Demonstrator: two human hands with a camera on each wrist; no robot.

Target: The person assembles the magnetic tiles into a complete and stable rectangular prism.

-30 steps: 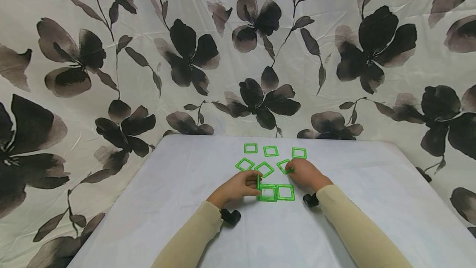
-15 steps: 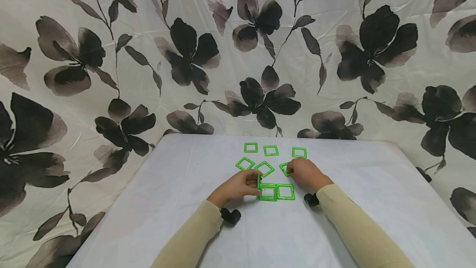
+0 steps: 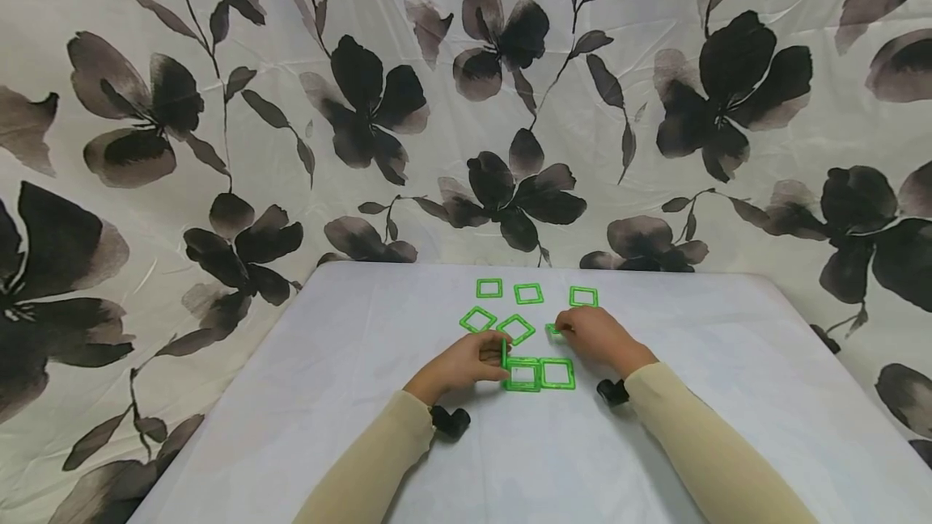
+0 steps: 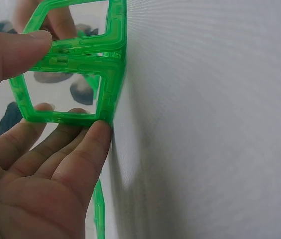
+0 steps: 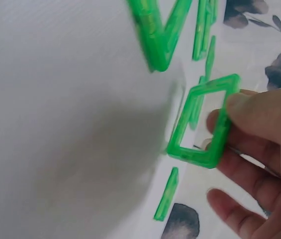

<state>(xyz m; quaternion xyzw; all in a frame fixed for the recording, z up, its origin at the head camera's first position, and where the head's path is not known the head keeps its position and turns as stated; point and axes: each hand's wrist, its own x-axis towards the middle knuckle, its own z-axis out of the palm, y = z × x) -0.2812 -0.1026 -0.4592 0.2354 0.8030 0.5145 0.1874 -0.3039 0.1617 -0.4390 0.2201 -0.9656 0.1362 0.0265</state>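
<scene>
Translucent green square magnetic tiles are set out on the white table. With thumb and fingers at opposite edges, my left hand (image 3: 462,364) holds a tile (image 4: 65,118) standing upright. Another tile joins it at an angle along the edge by the thumb. In the head view, the left hand is at the left end of two side-by-side tiles, whose right one is a flat tile (image 3: 557,387). My right hand (image 3: 597,336) pinches a single tile (image 5: 223,132) by one side between thumb and fingers, behind that pair. It is tilted, so only a narrow strip shows in the head view.
Behind the hands lie two diamond-turned tiles, including a nearer tile (image 3: 516,342). Farther back are a left tile (image 3: 489,296), a middle tile (image 3: 528,302) and a right tile (image 3: 583,289). A floral cloth (image 3: 437,128) hangs behind the white table (image 3: 349,322).
The tile at my right hand has turned from showing its open square to nearly edge-on in the head view. The right hand has shifted only slightly; the left hand keeps its hold.
</scene>
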